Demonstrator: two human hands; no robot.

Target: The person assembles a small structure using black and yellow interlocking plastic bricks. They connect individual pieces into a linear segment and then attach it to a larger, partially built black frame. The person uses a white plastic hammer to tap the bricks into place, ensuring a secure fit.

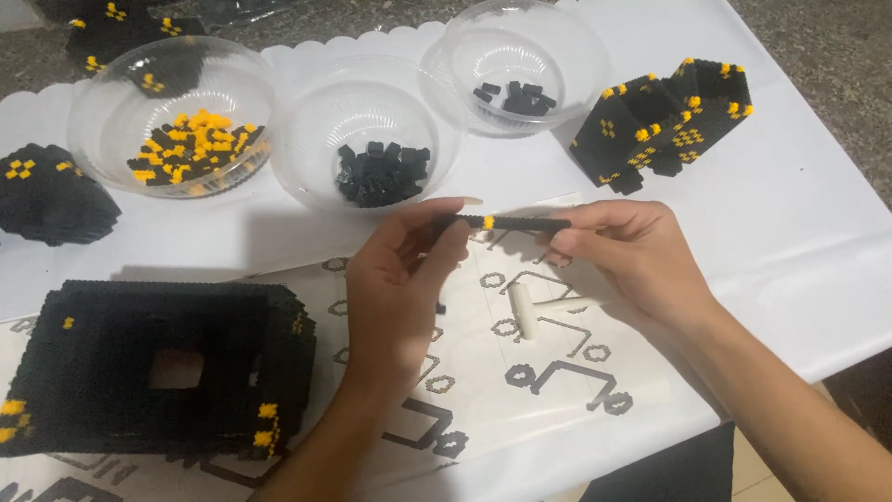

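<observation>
Looking down from my head, I hold a thin black strip of small bricks (511,223) level over the middle of the table, with one yellow brick (488,221) on it near my left fingers. My left hand (395,284) pinches the strip's left end between thumb and fingertips; my right hand (632,251) grips the right end the same way, so both hands are closed on the strip. Under my hands lies a white instruction sheet (557,372) printed with grey and black step drawings, and a small white tool (523,311) rests on it just below the strip. At twelve o'clock from the strip stand three clear plastic bowls in a row: the left bowl (172,112) holds mixed yellow and black bricks, the middle bowl (367,130) a heap of black bricks, the right bowl (516,65) only a few black ones. At two o'clock a built black block with yellow spots (664,125) stands on the white tablecloth (790,242). At eight o'clock sits a large black frame (158,372) with a square opening and yellow corners. At ten o'clock a black built piece (46,195) lies at the table's edge.
</observation>
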